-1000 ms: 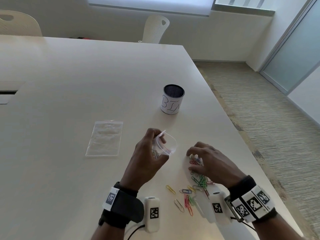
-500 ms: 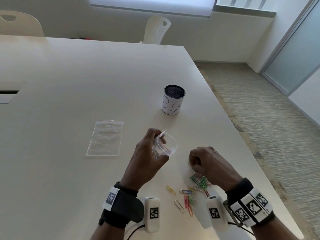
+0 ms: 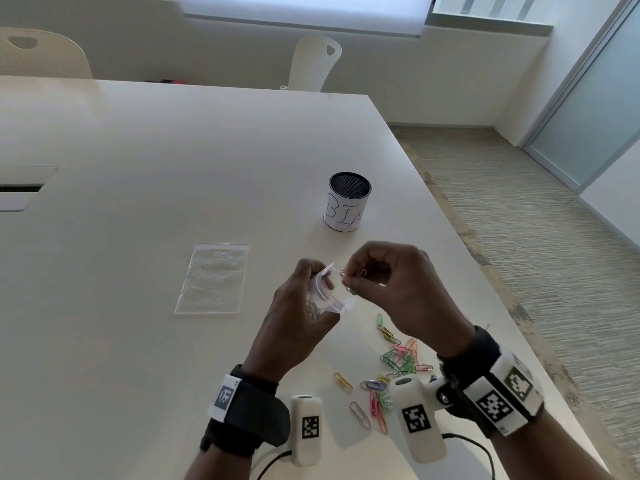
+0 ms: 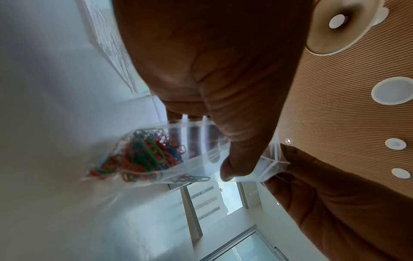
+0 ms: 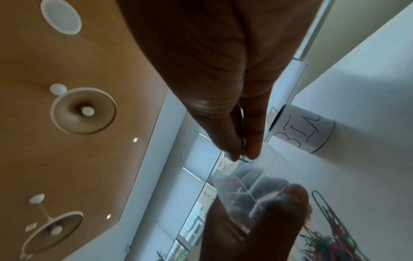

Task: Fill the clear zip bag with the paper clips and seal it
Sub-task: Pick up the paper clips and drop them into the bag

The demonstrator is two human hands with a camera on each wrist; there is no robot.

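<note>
Up from the pile comes my right hand (image 3: pixel 398 292), which a second ago was down among the loose paper clips (image 3: pixel 398 362); now it sits at the mouth of the clear zip bag (image 3: pixel 332 292), thumb and fingertips (image 5: pixel 252 151) pinching a few clips (image 3: pixel 353 277) just at the opening. Nearest me, scattered clips lie on the table (image 3: pixel 138 341) between my wrists, with the thicker tangle under my right forearm. My left hand (image 3: pixel 298 327) holds the bag off the table, thumb (image 4: pixel 236 159) pressed on its front near the unsealed red-lined top, fingers curled behind; a coloured bunch of clips (image 4: pixel 143 155) already fills its bottom. Further left, a second empty bag (image 3: pixel 211 278) lies flat. Beyond my hands stands a mesh cup (image 3: pixel 348 206) labelled BIN, upright and well apart.
</note>
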